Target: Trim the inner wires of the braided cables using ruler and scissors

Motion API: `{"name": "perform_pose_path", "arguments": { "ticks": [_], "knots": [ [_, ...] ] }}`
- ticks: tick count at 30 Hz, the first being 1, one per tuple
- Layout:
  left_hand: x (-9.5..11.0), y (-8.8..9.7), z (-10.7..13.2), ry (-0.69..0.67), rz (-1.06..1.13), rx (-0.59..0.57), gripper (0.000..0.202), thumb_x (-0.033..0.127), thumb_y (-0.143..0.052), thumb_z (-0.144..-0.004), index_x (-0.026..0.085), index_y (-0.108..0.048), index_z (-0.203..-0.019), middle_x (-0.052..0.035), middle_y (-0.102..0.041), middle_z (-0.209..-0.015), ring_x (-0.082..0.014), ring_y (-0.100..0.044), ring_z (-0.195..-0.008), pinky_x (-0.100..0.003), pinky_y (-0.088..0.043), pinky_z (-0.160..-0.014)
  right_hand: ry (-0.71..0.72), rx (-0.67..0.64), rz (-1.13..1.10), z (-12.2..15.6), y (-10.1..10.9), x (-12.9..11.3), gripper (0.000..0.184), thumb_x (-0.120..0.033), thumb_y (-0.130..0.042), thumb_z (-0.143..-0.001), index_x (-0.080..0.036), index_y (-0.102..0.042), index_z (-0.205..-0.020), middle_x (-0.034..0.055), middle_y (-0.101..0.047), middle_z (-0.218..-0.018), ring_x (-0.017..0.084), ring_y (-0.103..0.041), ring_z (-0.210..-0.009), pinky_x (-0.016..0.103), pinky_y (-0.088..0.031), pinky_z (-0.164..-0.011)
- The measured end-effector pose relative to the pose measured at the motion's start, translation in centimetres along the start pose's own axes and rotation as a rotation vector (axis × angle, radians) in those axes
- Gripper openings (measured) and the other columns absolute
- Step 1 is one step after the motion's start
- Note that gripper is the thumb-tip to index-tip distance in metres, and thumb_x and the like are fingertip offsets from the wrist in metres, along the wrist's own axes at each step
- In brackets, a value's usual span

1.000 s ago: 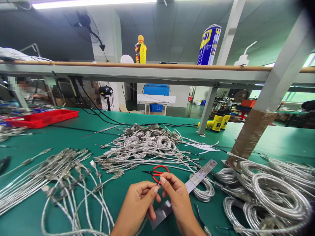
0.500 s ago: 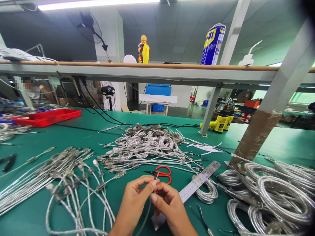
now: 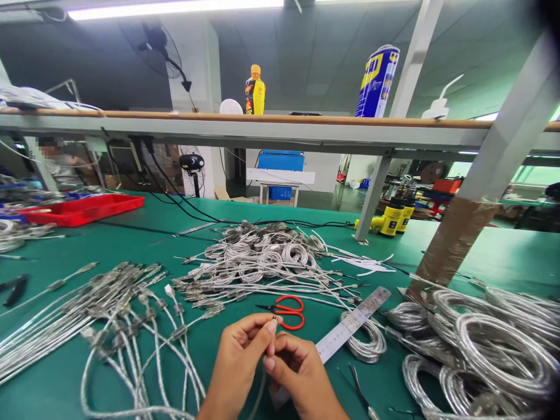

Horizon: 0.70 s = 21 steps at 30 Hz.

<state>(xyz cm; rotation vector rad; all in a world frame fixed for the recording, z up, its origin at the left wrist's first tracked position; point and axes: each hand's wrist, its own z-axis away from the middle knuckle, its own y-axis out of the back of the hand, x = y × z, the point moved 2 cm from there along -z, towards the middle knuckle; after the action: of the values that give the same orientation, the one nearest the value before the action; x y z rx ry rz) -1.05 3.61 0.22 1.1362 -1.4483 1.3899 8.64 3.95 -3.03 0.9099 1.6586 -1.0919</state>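
Note:
My left hand [image 3: 245, 356] pinches the end of a thin cable [image 3: 261, 388] between thumb and index finger, its tip just showing at the fingertips. Right beside it, my right hand [image 3: 300, 370] has thumb and fingers closed on the same cable a little lower down. The cable hangs below the hands towards me. Just beyond the fingertips lie red-handled scissors [image 3: 291, 312] on the green mat. A steel ruler [image 3: 354, 324] runs slantwise, partly hidden under my right hand.
A heap of coiled cables [image 3: 266, 256] lies ahead. More cables [image 3: 118, 315] spread at left, and thick coils [image 3: 494, 344] at right. A red tray [image 3: 83, 210] sits at far left. A shelf [image 3: 262, 125] crosses above the bench, with a post [image 3: 464, 233] at right.
The cable end that stuck up above my left fingertips now shows only as a short tip. Both hands stay close together, with the fingers shifted slightly.

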Motion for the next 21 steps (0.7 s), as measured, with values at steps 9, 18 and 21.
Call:
{"name": "perform_pose_path", "arguments": {
  "ticks": [9,18,21],
  "knots": [
    [-0.24,0.07,0.0,-0.017,-0.016,-0.012,0.015,0.029,-0.064,-0.065,0.015,-0.066,-0.069,0.0006,-0.058,-0.057,-0.0115,-0.051,-0.058,-0.017,-0.042,-0.054,0.033,-0.038,0.017,-0.03,-0.07,0.34,0.026,-0.04,-0.063,-0.063,-0.015,-0.057,-0.066,-0.0015,-0.049,-0.059,0.007,-0.038,-0.045,0.02,-0.03,-0.045],
    [-0.27,0.06,-0.02,-0.011,-0.008,-0.024,0.014,0.028,-0.064,-0.065,0.014,-0.065,-0.067,-0.0012,-0.062,-0.063,-0.0114,-0.05,-0.059,-0.018,-0.042,-0.055,0.066,-0.012,0.052,0.07,0.2,0.58,0.024,-0.038,-0.062,-0.065,-0.015,-0.059,-0.067,0.0002,-0.051,-0.063,0.009,-0.04,-0.051,0.022,-0.032,-0.05],
    [-0.22,0.02,-0.11,-0.004,-0.018,-0.024,0.014,0.028,-0.064,-0.065,0.014,-0.065,-0.067,-0.0001,-0.06,-0.06,-0.0104,-0.05,-0.057,-0.017,-0.041,-0.054,0.091,-0.011,0.081,0.02,0.21,0.56,0.023,-0.037,-0.061,-0.065,-0.014,-0.059,-0.067,0.0008,-0.051,-0.063,0.009,-0.039,-0.052,0.023,-0.032,-0.051]
  ]
}}
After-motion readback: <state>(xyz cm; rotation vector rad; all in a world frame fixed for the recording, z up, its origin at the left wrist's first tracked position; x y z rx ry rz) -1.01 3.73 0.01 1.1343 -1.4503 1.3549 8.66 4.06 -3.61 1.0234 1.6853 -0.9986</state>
